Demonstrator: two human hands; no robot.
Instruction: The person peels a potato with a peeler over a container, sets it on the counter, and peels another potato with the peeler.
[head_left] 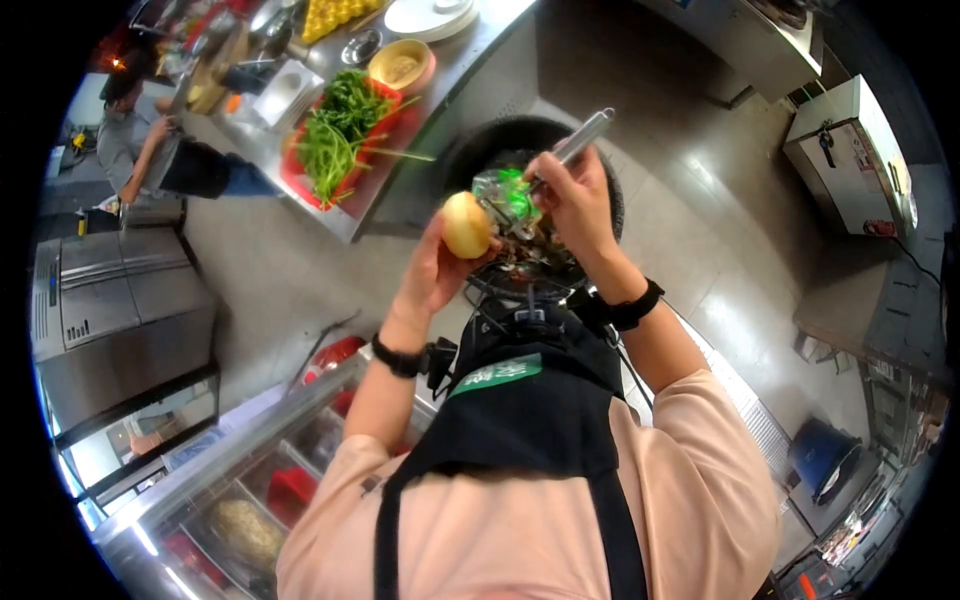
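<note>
Gripping pale potato (467, 226) above left side of bin (520, 126), left hand (432, 264) curled round it; right hand (580, 198) closed on metal tool (588, 134), probably peeler, above bin. Smooth, possibly damp potato could slip into scraps (535, 262) inside bin; tool's edge, hard to see, could skid into left fingers.

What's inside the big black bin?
The black bin has brown and pale scraps. The left hand and right hand cover some; whatever's underneath the scraps can't be seen.
</note>
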